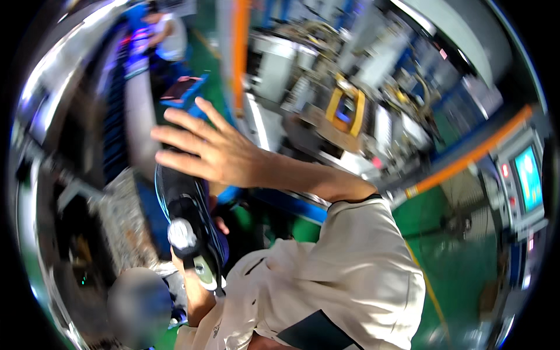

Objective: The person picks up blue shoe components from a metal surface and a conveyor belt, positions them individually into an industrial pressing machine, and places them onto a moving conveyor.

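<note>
My right hand (213,149) is raised with its fingers spread, reaching leftward across the view from the beige sleeve. Nothing is in it. Just below it is a black elongated thing (189,201) with light blue lines, a whitish round patch and a pale green part at its near end. What kind of thing it is, I cannot make out. My left hand (220,226) is mostly hidden behind this black thing. Only fingertips show at its right side, and the hand seems wrapped round it from beneath. The right palm overlaps the thing's far end; whether they touch is unclear.
A machine bed with metal fixtures and a yellow frame (345,111) fills the upper right. An orange post (239,55) stands beyond my hand. A person (171,38) works at the upper left. A control panel (527,178) stands right, over green floor (443,256).
</note>
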`<action>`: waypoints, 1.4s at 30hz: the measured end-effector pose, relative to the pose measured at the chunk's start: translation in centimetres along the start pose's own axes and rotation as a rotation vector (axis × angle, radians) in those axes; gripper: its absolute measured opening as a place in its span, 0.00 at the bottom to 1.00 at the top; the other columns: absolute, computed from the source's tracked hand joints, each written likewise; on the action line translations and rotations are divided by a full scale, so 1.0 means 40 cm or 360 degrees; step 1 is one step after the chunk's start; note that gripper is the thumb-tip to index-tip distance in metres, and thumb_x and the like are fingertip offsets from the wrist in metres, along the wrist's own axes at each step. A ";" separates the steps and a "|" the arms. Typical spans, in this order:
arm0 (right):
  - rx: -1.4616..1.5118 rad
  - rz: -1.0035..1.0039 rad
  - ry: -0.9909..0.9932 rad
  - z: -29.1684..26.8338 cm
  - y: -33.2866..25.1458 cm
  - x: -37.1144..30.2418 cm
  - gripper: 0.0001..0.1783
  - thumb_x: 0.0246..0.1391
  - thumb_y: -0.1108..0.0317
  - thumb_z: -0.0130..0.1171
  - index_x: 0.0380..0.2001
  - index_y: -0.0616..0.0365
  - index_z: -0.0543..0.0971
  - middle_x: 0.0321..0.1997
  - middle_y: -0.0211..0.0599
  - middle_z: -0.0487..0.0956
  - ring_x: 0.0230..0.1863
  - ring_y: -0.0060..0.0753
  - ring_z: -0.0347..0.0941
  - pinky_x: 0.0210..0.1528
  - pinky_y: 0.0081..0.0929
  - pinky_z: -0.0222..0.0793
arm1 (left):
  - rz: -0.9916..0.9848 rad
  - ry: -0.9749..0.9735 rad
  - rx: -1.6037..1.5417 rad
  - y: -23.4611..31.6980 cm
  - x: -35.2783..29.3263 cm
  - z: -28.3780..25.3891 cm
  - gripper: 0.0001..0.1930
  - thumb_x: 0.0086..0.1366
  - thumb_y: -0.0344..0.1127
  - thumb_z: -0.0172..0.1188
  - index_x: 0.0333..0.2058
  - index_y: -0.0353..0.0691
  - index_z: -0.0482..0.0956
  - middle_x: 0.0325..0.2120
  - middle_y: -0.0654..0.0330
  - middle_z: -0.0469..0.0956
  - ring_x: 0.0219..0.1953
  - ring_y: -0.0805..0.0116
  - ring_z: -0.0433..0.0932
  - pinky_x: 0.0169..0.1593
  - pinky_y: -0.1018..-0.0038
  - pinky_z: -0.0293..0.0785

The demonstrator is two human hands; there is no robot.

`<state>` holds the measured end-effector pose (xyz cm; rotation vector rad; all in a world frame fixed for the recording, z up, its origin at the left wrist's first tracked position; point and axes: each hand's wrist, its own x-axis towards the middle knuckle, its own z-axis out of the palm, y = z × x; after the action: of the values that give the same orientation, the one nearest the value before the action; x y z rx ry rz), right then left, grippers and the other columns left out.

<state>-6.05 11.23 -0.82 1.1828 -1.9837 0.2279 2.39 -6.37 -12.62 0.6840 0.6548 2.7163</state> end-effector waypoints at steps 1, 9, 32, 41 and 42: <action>-0.0049 0.0175 -0.0148 -0.039 0.044 -0.100 0.27 0.53 0.61 0.57 0.57 0.51 0.70 0.68 0.42 0.61 0.69 0.51 0.55 0.65 0.61 0.50 | -0.0019 0.0057 0.0167 -0.071 0.021 0.013 0.39 0.62 0.54 0.55 0.64 0.34 0.57 0.60 0.39 0.63 0.41 0.48 0.75 0.43 0.60 0.74; 0.1551 0.1972 0.0942 -0.178 0.042 -0.649 0.42 0.38 0.69 0.72 0.60 0.59 0.67 0.60 0.34 0.68 0.58 0.25 0.64 0.59 0.28 0.62 | -0.0284 0.0325 0.1085 -0.538 0.265 0.124 0.21 0.64 0.32 0.59 0.55 0.33 0.69 0.44 0.62 0.76 0.45 0.74 0.74 0.49 0.75 0.71; -0.0552 0.3038 0.1791 -0.577 0.259 -1.150 0.33 0.39 0.72 0.70 0.52 0.67 0.73 0.46 0.39 0.78 0.44 0.25 0.73 0.53 0.24 0.68 | -0.0967 -0.0101 0.2541 -1.638 1.085 -0.070 0.32 0.49 0.43 0.68 0.50 0.29 0.70 0.46 0.41 0.76 0.50 0.45 0.75 0.54 0.57 0.71; -0.0372 0.3604 -0.0356 -0.468 0.970 -1.218 0.37 0.31 0.48 0.75 0.41 0.66 0.80 0.43 0.50 0.81 0.46 0.39 0.79 0.50 0.27 0.73 | -0.1559 0.0232 0.0817 -0.972 0.871 -0.048 0.21 0.56 0.32 0.66 0.48 0.36 0.75 0.40 0.59 0.77 0.40 0.70 0.76 0.42 0.71 0.74; -0.0509 0.3525 -0.0393 -0.394 1.019 -1.287 0.38 0.30 0.47 0.76 0.43 0.65 0.80 0.47 0.50 0.80 0.51 0.43 0.77 0.53 0.29 0.72 | -0.1442 0.0333 0.1107 -0.894 0.811 -0.091 0.28 0.54 0.33 0.67 0.54 0.34 0.70 0.43 0.57 0.74 0.43 0.68 0.74 0.48 0.71 0.71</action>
<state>-17.73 75.64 -17.41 -1.6117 -2.4114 0.7389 -22.08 34.65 -20.43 0.1295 1.5355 1.6989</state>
